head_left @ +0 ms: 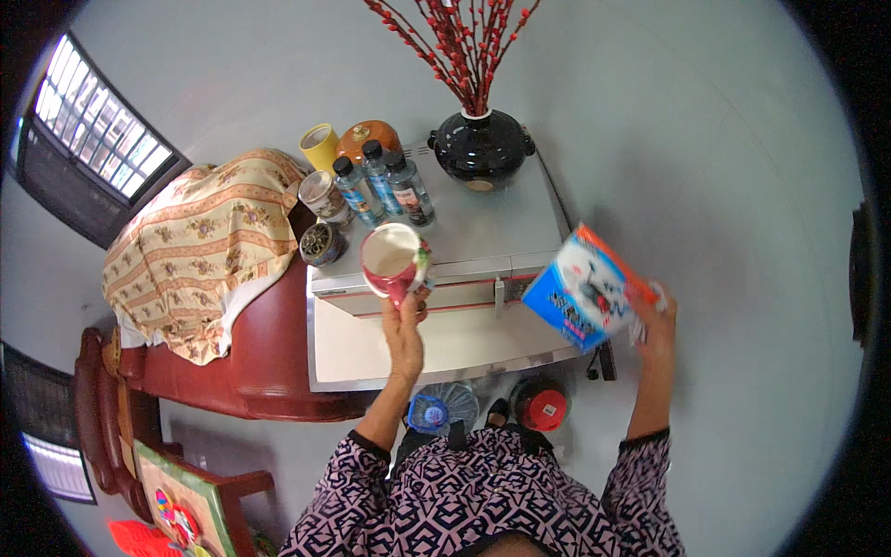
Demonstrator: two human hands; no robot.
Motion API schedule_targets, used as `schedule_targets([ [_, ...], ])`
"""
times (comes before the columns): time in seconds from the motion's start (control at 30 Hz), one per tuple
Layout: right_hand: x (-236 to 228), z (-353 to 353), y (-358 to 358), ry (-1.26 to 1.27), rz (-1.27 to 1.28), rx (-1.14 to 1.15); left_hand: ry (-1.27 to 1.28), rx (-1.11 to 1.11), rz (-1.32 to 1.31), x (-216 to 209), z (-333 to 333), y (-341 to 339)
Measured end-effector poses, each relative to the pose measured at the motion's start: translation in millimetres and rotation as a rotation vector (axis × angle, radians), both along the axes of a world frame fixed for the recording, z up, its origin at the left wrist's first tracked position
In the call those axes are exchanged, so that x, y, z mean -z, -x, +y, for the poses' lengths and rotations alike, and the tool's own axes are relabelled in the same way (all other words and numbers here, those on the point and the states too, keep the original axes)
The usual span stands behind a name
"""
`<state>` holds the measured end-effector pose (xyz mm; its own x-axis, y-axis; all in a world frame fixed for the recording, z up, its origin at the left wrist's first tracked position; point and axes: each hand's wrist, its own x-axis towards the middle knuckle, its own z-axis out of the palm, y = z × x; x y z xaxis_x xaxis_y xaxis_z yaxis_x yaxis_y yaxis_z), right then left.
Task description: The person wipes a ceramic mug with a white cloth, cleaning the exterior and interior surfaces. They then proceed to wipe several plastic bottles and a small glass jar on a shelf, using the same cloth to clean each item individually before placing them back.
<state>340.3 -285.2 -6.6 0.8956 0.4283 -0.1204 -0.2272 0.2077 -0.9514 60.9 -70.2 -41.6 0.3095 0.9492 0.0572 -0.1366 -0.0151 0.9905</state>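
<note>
At centre frame, the red-and-white mug (392,262) is gripped by its handle (398,291) in the left hand (404,340), best kept level; at centre right, well apart, the blue-and-orange packet (585,290) is clamped at one end by the right hand (656,321), best squeezed lightly. No contents are visible in the mug; red-budded stems (474,85) are held by the black vase (483,148) at upper centre

A red sofa (264,345) under floral cloth (209,246) left of the left fingers (409,314) and a black vase (481,148) beyond suggest a home.
</note>
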Motion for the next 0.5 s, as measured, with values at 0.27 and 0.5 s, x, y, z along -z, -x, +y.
schedule_targets([
  [0.27, -51, 145, -56, -0.181, -0.242, -0.513, 0.025, -0.02, 0.088, -8, 20, 33],
  [0.5, -53, 239, -81, -0.087, -0.248, -0.843, 0.031, -0.075, 0.085, -13, 19, 30],
])
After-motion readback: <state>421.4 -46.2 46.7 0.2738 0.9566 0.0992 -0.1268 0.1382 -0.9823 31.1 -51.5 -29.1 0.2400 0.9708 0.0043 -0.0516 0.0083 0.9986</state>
